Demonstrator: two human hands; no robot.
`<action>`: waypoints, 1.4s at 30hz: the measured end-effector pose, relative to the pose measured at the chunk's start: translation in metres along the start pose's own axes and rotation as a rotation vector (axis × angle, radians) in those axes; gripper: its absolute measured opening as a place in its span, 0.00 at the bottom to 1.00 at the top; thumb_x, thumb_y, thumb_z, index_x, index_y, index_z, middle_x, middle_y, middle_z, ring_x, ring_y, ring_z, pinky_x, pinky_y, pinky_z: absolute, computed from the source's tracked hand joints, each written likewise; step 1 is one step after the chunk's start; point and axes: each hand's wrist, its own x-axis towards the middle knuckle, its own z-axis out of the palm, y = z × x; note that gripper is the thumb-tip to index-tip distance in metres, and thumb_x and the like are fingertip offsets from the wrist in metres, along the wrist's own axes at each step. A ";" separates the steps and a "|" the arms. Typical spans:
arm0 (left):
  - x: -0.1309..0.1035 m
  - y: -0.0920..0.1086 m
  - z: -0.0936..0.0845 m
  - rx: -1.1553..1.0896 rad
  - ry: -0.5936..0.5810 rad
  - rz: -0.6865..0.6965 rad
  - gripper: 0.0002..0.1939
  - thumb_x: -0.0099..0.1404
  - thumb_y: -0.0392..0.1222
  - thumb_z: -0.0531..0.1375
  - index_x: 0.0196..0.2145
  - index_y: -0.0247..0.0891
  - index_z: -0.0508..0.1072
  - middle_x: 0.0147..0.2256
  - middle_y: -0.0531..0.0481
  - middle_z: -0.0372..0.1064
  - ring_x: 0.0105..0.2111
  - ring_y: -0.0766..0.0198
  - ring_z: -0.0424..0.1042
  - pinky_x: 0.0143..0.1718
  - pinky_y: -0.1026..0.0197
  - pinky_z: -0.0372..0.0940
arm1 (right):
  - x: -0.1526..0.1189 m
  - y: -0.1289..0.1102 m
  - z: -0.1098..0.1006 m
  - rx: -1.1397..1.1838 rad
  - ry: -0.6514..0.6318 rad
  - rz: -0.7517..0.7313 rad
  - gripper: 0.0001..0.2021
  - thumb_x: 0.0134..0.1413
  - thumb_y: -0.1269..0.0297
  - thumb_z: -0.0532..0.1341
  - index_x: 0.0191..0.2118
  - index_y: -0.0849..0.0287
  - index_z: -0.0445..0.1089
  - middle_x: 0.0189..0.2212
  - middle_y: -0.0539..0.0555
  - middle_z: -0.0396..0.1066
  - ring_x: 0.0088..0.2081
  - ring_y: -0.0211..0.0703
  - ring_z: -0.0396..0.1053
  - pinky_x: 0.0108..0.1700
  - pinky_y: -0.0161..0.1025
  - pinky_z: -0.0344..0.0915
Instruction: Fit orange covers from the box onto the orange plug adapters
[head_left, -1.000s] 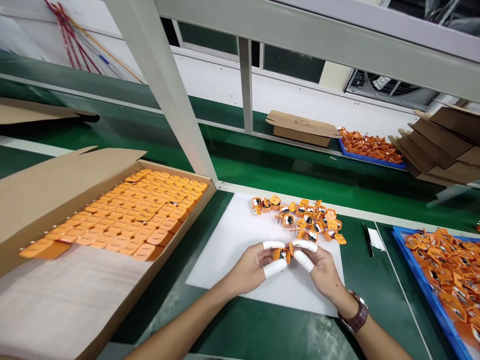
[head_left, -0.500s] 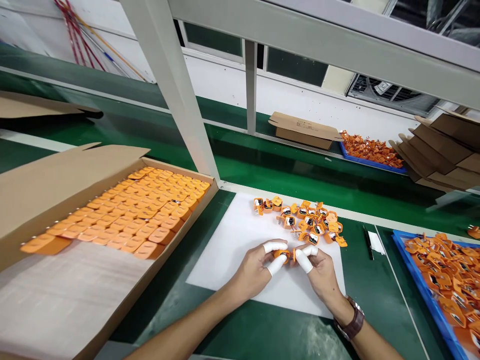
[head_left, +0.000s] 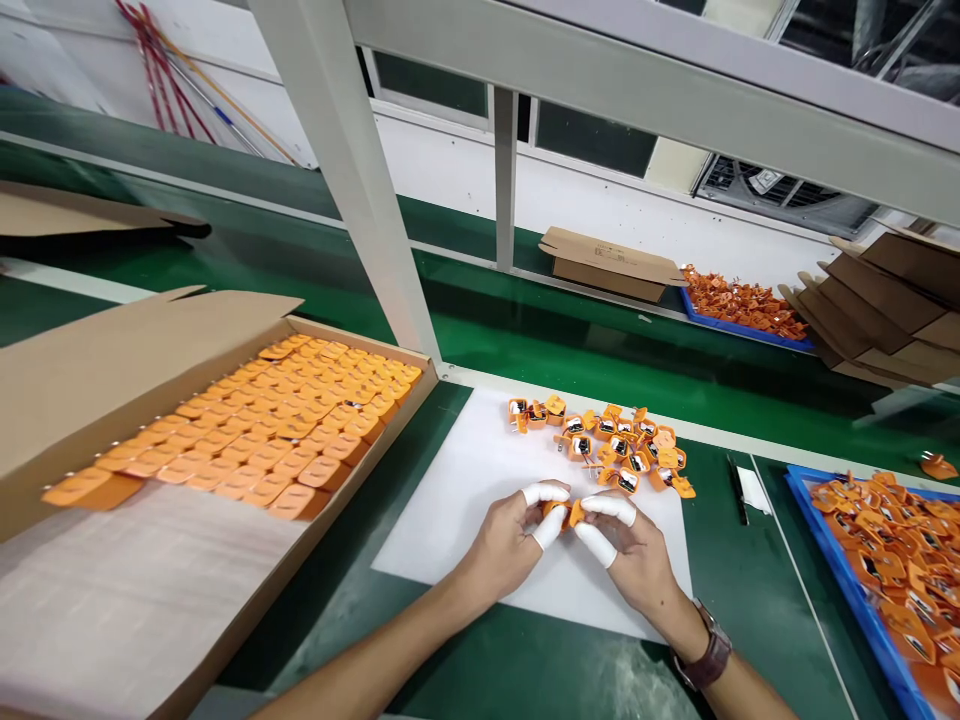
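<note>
My left hand, with white covers on thumb and forefinger, pinches a small orange plug housing over the white sheet. Most of that housing is hidden by the fingers. From the other side my right hand, likewise with white finger covers, grips an orange cover that stands at an angle against the housing. Just beyond both hands lies a loose cluster of orange plug housings, lids apart, with white and black insides, wires and some metal prongs showing.
A cardboard box on the left holds rows of orange plugs with lids on. To the right stand a blue tray of orange parts and a black pen-like tool. A metal post rises behind the box.
The orange cover has turned and come closer to the housing, showing its flat face. My right fingers have shifted around it, while my left hand has barely moved.
</note>
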 end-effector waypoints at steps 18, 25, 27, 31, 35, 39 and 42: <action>0.002 0.014 -0.008 -0.159 -0.194 -0.167 0.23 0.63 0.48 0.67 0.54 0.39 0.77 0.55 0.45 0.75 0.55 0.48 0.74 0.62 0.43 0.66 | 0.002 -0.008 -0.004 -0.233 -0.114 -0.225 0.26 0.64 0.75 0.61 0.62 0.44 0.65 0.50 0.57 0.69 0.52 0.48 0.69 0.53 0.48 0.70; 0.003 0.021 -0.008 -0.241 -0.099 -0.256 0.24 0.56 0.47 0.72 0.48 0.36 0.79 0.52 0.41 0.77 0.51 0.48 0.77 0.58 0.46 0.71 | 0.003 -0.006 -0.001 0.156 -0.146 0.176 0.16 0.64 0.62 0.64 0.56 0.51 0.69 0.44 0.55 0.72 0.47 0.44 0.73 0.52 0.45 0.72; 0.003 0.021 -0.009 -0.279 -0.100 -0.287 0.25 0.53 0.46 0.74 0.47 0.35 0.80 0.52 0.39 0.77 0.49 0.48 0.78 0.55 0.46 0.73 | 0.002 -0.002 -0.001 0.288 -0.158 0.297 0.19 0.63 0.58 0.64 0.58 0.52 0.68 0.36 0.51 0.72 0.40 0.41 0.74 0.49 0.43 0.74; 0.002 0.019 -0.008 -0.291 -0.039 -0.309 0.24 0.48 0.45 0.76 0.43 0.34 0.80 0.54 0.38 0.75 0.48 0.48 0.79 0.52 0.48 0.75 | 0.001 0.002 0.002 0.329 -0.143 0.338 0.20 0.60 0.56 0.67 0.56 0.52 0.71 0.40 0.52 0.71 0.40 0.40 0.71 0.49 0.42 0.74; 0.000 0.021 -0.007 -0.257 -0.050 -0.326 0.25 0.47 0.43 0.77 0.42 0.35 0.79 0.51 0.39 0.78 0.44 0.51 0.80 0.50 0.50 0.76 | 0.002 0.002 0.002 0.317 -0.136 0.313 0.16 0.60 0.57 0.67 0.52 0.53 0.74 0.39 0.52 0.69 0.37 0.38 0.69 0.46 0.40 0.74; 0.000 0.022 -0.006 -0.280 -0.100 -0.340 0.24 0.48 0.43 0.77 0.42 0.35 0.78 0.47 0.39 0.80 0.41 0.52 0.82 0.47 0.51 0.77 | 0.003 -0.001 -0.001 0.422 -0.182 0.373 0.18 0.59 0.58 0.68 0.54 0.54 0.73 0.35 0.50 0.68 0.35 0.37 0.67 0.43 0.39 0.72; 0.000 0.023 -0.004 -0.308 -0.121 -0.315 0.21 0.51 0.43 0.76 0.41 0.35 0.77 0.48 0.40 0.79 0.39 0.51 0.82 0.44 0.49 0.79 | 0.003 -0.003 -0.002 0.525 -0.240 0.409 0.19 0.60 0.56 0.67 0.54 0.55 0.72 0.32 0.50 0.69 0.33 0.38 0.68 0.42 0.40 0.71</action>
